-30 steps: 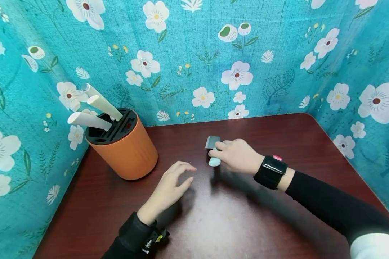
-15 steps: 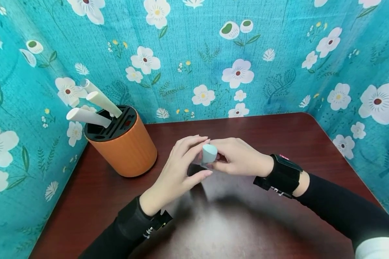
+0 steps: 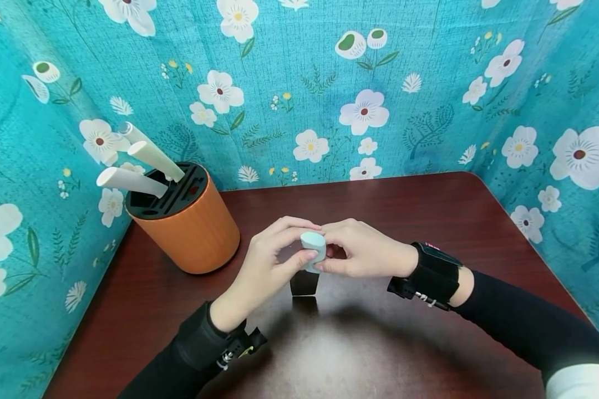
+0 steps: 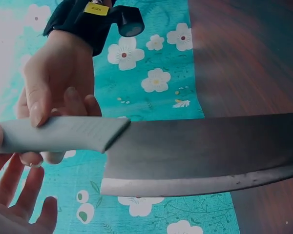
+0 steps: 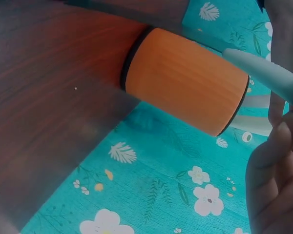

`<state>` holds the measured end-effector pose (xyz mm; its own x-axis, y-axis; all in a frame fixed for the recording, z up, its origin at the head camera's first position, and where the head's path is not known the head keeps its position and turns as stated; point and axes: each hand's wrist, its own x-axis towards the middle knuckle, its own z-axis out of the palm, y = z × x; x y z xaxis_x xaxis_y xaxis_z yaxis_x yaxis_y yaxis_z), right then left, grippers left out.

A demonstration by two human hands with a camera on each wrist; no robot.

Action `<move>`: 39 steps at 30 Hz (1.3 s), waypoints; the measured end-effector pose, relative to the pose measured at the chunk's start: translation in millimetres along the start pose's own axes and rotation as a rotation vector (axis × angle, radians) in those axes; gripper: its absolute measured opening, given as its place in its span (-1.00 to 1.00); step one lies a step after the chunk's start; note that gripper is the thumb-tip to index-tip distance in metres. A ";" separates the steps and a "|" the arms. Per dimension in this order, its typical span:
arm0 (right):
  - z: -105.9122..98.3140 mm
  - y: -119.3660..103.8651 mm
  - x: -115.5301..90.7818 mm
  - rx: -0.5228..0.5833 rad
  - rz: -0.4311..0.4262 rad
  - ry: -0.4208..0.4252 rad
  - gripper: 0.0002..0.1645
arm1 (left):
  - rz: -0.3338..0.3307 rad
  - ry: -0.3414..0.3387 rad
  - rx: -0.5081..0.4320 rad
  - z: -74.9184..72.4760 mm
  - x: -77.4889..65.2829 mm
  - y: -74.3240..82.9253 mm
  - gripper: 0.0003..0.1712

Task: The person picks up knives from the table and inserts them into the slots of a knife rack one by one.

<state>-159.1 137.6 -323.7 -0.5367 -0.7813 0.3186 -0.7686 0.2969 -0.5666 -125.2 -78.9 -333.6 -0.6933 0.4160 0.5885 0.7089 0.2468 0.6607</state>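
A kitchen knife with a pale green handle (image 3: 313, 242) is held upright above the table, its wide blade (image 3: 303, 284) hanging down below both hands. The right hand (image 3: 361, 249) pinches the handle from the right, with its thumb along the side. From the left, the left hand (image 3: 274, 257) has its thumb and fingers about the handle's top end. In the left wrist view the broad steel blade (image 4: 200, 151) shows almost whole, its tip cut off by the frame. The right wrist view catches the handle (image 5: 263, 73) between the hands; most of the fingers there are in shadow.
An orange knife block (image 3: 194, 233) with a black slotted top stands at the table's left, several white handles (image 3: 135, 182) sticking out of it. The dark red-brown table (image 3: 419, 205) meets a blue flowered cloth (image 3: 279, 111) at the back and sides.
The right hand has lifted the knife off the table, turned it handle up and brought it left. The left hand has come up and in and taken the handle's end.
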 end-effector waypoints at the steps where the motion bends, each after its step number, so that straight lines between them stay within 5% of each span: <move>1: -0.8 -0.5 0.8 0.010 -0.009 0.002 -0.90 | 0.002 0.016 -0.002 -0.1 0.3 0.7 -0.71; 7: -6.9 0.9 1.0 0.053 -0.032 0.024 -0.90 | -0.042 0.100 0.004 -3.7 3.9 7.5 -0.67; 13: 1.2 18.6 -16.1 0.017 0.097 0.018 -0.58 | -0.135 0.232 -0.010 -22.2 14.7 20.0 -0.74; 20: 34.5 44.2 -48.7 -0.300 0.079 -0.187 -0.77 | -0.139 0.476 0.038 -72.3 42.6 34.8 -0.78; 25: 53.9 50.8 -66.3 -0.267 0.122 -0.294 -0.78 | -0.153 0.683 0.041 -118.5 67.1 49.5 -0.81; 31: 66.0 55.6 -80.6 -0.226 0.168 -0.301 -0.75 | -0.024 0.901 0.168 -167.4 79.2 46.4 -0.80; 35: 71.2 59.0 -84.0 -0.222 0.187 -0.306 -0.74 | -0.053 1.022 0.255 -185.5 80.6 39.7 -0.77; 39: 76.4 61.3 -85.7 -0.226 0.196 -0.320 -0.72 | -0.083 1.130 0.201 -195.8 82.0 35.3 -0.71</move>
<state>-133.6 180.9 -443.8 -0.5727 -0.8183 -0.0502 -0.7387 0.5416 -0.4012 -182.4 -207.5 -170.7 -0.3874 -0.6052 0.6955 0.5931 0.4139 0.6905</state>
